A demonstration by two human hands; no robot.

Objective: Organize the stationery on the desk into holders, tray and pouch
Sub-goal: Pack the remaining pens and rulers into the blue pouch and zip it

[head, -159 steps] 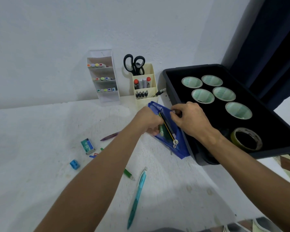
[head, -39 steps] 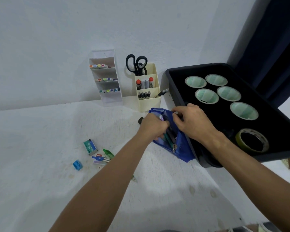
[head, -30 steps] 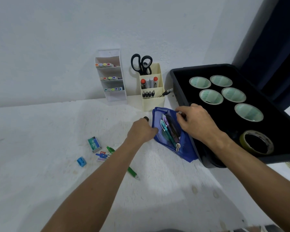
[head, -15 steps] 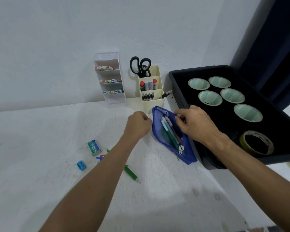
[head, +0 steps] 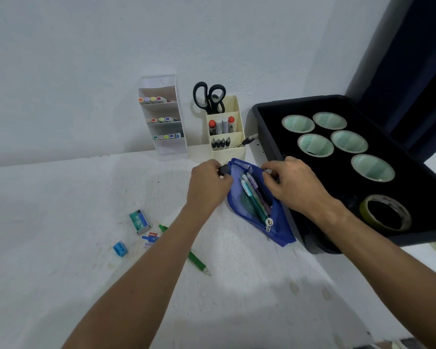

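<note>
Left hand: I am seeing my left hand pinching a small dark object at the far tip of the blue pouch.
Right hand: my right hand is gripping the pouch's right rim, holding it open.
Pouch: it is lying on the white desk against the black tray, with pens showing inside.
Loose items: a green pen, a blue sharpener and a teal box are lying on the desk, left of the pouch.
</note>
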